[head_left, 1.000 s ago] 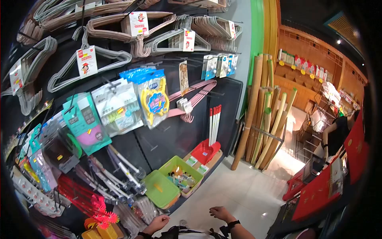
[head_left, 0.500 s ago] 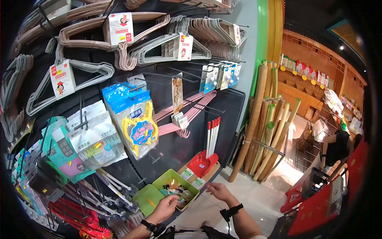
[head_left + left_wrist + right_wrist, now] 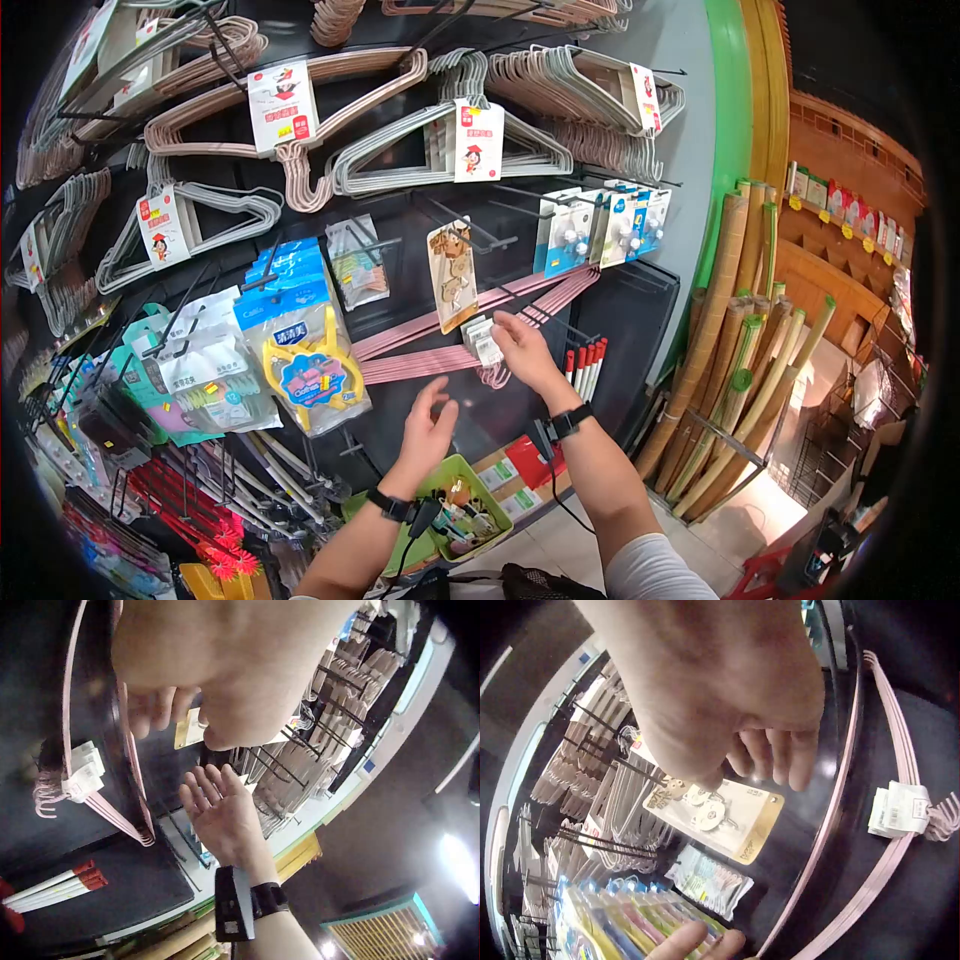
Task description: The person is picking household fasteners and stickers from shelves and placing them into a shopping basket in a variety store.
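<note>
A bundle of pink clothes hangers point(image 3: 425, 364) hangs upside down on the dark wall panel, joined by a white tag point(image 3: 484, 342). My right hand point(image 3: 530, 355) is raised in front of them; its fingertips overlap the tag's edge in the head view. In the right wrist view its fingers point(image 3: 780, 754) bend loosely and hold nothing. Lower and to the left, my left hand point(image 3: 428, 440) is raised beneath the hangers with relaxed fingers and nothing in its grasp. A card with brown decorations point(image 3: 453, 275) hangs just above the tag.
Bagged yellow clothespins point(image 3: 315, 370) hang to the left. Grey and beige hangers point(image 3: 440, 150) fill the pegs above. Below are a green bin point(image 3: 500, 490) of small goods and red-tipped white sticks point(image 3: 585, 368). Bamboo poles point(image 3: 715, 330) stand at right.
Both hands have risen from low by my body to the wall display, the right one reaching the pink hangers. The view has shifted toward the wall, and the bin now sits beneath my hands.
</note>
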Motion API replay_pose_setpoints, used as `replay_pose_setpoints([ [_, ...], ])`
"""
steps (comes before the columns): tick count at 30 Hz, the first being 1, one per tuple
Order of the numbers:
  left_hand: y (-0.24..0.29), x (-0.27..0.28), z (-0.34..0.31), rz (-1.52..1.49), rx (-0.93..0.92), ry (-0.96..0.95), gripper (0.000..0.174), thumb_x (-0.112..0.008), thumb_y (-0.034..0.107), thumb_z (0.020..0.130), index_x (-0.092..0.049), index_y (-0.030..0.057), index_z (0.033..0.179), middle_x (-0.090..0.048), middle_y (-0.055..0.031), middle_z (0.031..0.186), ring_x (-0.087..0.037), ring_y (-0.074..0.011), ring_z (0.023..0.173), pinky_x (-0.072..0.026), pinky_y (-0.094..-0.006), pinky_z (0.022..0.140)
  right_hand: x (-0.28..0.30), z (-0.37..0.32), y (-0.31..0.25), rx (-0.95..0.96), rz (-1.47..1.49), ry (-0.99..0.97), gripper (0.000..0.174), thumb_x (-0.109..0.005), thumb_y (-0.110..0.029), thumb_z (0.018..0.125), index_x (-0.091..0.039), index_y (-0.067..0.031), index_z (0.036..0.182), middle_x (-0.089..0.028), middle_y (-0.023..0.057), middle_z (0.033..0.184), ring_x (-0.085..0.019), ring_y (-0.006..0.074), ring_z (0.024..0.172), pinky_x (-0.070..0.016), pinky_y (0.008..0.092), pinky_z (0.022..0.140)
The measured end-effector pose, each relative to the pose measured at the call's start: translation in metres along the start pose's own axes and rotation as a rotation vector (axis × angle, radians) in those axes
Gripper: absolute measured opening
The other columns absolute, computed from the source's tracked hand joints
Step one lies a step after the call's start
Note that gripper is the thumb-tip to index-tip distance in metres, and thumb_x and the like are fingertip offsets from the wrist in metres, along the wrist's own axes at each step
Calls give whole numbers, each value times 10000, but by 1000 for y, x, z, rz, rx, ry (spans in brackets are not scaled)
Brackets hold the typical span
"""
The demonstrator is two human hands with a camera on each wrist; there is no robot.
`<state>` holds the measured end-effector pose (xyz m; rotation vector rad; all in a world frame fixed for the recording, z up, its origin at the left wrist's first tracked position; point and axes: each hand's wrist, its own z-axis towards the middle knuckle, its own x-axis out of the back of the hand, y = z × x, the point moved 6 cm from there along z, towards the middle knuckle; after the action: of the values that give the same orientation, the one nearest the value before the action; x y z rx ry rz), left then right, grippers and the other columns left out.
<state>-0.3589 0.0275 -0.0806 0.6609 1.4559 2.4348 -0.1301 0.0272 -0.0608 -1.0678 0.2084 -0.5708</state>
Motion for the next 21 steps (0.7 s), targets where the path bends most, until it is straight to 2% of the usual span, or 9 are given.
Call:
replay_pose_setpoints([
  [2, 18, -10, 26, 90, 66, 65, 456, -577, 120, 927, -450, 22, 1355, -600, -107, 1159, -585, -156, 996, -469, -275, 819, 1, 26, 6, -41, 27, -18, 461, -583, -214, 949, -487, 57, 1309, -594, 166, 1240, -577, 205, 1131, -447, 297, 955],
  [5, 19, -19, 68, -41, -17, 204, 492, -556, 117, 936, -397, -5, 1385, -587, -129, 1205, -569, -173, 1058, -448, -297, 903, -1, 56, 18, 5, 36, -20, 528, -595, -271, 929, -474, 55, 1326, -568, 217, 1283, -575, 269, 1164, -463, 342, 939],
  [9, 21, -25, 119, -76, -91, 256, 496, -537, 102, 943, -364, -44, 1384, -579, -138, 1219, -553, -173, 1098, -436, -296, 938, -8, 80, 23, 13, 69, -51, 590, -607, -271, 920, -409, 45, 1378, -553, 251, 1287, -559, 306, 1189, -446, 370, 968],
  [10, 21, -27, 129, -182, -66, 201, 456, -527, 92, 947, -392, -48, 1360, -586, -129, 1211, -560, -167, 1086, -439, -292, 932, -11, 83, 20, 15, 61, -50, 604, -621, -263, 915, -394, 42, 1385, -593, 243, 1223, -602, 273, 1105, -478, 344, 907],
  [11, 21, -29, 137, -289, -40, 146, 419, -516, 83, 951, -420, -53, 1336, -593, -121, 1204, -568, -161, 1073, -442, -288, 926, -11, 83, 18, 18, 64, -57, 604, -621, -263, 915, -394, 42, 1385, -593, 243, 1223, -602, 273, 1105, -478, 344, 907],
  [13, 23, -28, 145, -246, -6, 90, 329, -504, 70, 957, -493, -56, 1261, -618, -102, 1162, -585, -144, 1031, -452, -283, 910, -11, 79, 10, -79, 158, -144, 503, -635, -229, 911, -481, 46, 1303, -656, 166, 1073, -634, 185, 934, -503, 291, 798],
  [14, 24, -27, 145, -218, 0, 82, 301, -504, 67, 958, -518, -52, 1233, -629, -94, 1135, -591, -134, 1013, -458, -277, 896, -13, 80, 9, -29, 249, -185, 360, -636, -191, 912, -558, 38, 1178, -661, 77, 943, -603, 102, 804, -494, 246, 704],
  [18, 49, -32, 122, -316, 32, 18, 277, -521, 81, 962, -548, -45, 1208, -638, -81, 1127, -594, -106, 1001, -473, -258, 866, 2, 53, -3, -53, 353, -119, 240, -630, -159, 915, -586, 18, 1070, -658, 57, 912, -595, 80, 782, -486, 234, 681],
  [21, 58, -35, 106, -410, 68, -29, 301, -538, 97, 965, -540, -41, 1232, -631, -75, 1156, -593, -104, 1014, -476, -259, 877, 17, 29, -22, -86, 350, -88, 236, -636, -148, 911, -576, 13, 1072, -660, 63, 921, -594, 78, 780, -484, 230, 686],
])
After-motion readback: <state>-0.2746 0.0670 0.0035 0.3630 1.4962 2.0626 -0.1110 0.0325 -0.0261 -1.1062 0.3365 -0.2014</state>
